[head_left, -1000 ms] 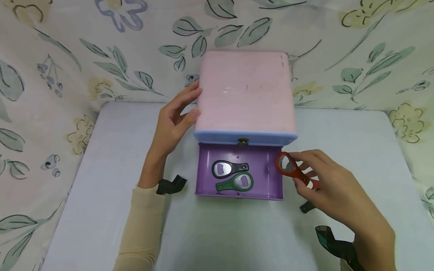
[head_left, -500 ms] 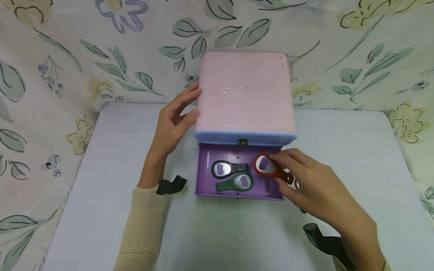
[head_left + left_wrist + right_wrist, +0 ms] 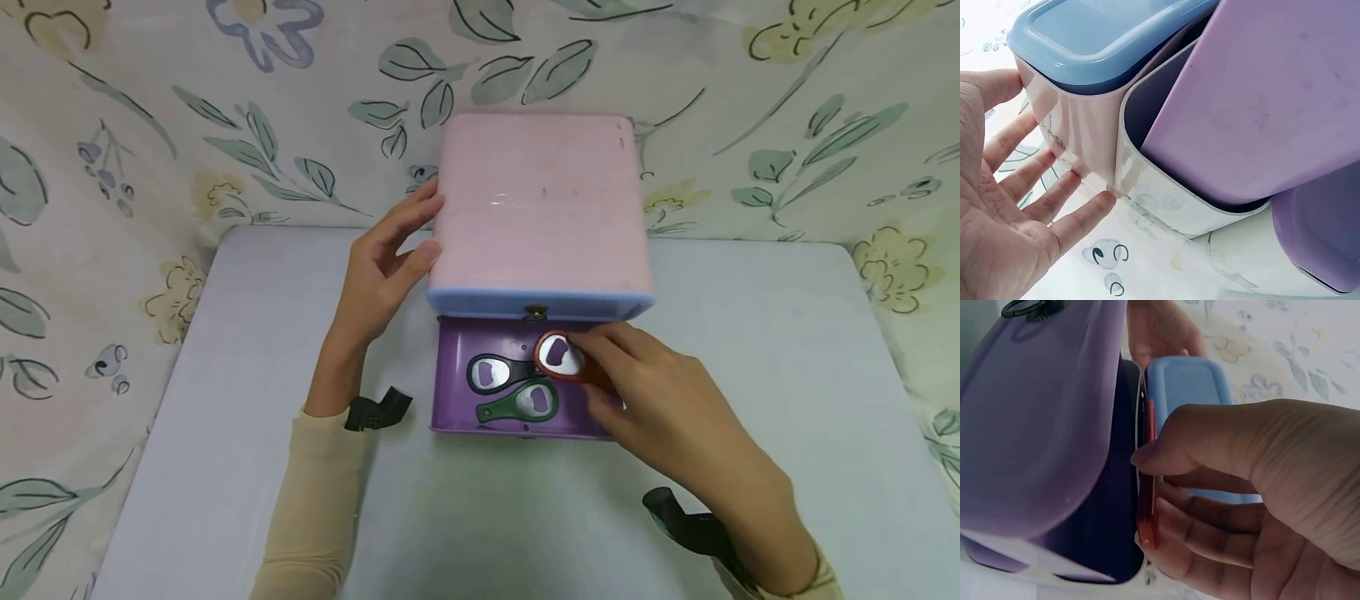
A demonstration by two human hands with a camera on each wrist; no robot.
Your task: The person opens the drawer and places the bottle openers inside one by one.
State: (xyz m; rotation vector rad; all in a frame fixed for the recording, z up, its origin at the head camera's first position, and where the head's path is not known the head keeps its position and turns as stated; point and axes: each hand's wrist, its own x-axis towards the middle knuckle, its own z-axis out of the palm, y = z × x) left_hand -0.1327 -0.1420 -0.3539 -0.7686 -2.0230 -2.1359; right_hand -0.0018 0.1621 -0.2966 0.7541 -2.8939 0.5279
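A small pink drawer box (image 3: 540,217) with a blue front stands at the back, its purple drawer (image 3: 450,417) pulled out. Inside the drawer lie a black bottle opener (image 3: 517,368) and, just in front, a green bottle opener (image 3: 504,409). My right hand (image 3: 667,400) pinches a red bottle opener (image 3: 572,362) between thumb and fingers over the drawer, its round head overlapping the black one's handle end. In the right wrist view the red opener (image 3: 1149,512) is seen edge-on. My left hand (image 3: 378,275) touches the box's left side with extended fingers.
A white table (image 3: 247,417) lies beneath, with a floral cloth (image 3: 300,100) hanging behind it. Black wrist-worn camera mounts (image 3: 378,410) stick out from both wrists. In the left wrist view a second purple drawer (image 3: 1322,212) front sits beside the open one.
My right hand has moved left, carrying the red bottle opener from the drawer's right edge to above its middle. The left hand and the box have stayed put.
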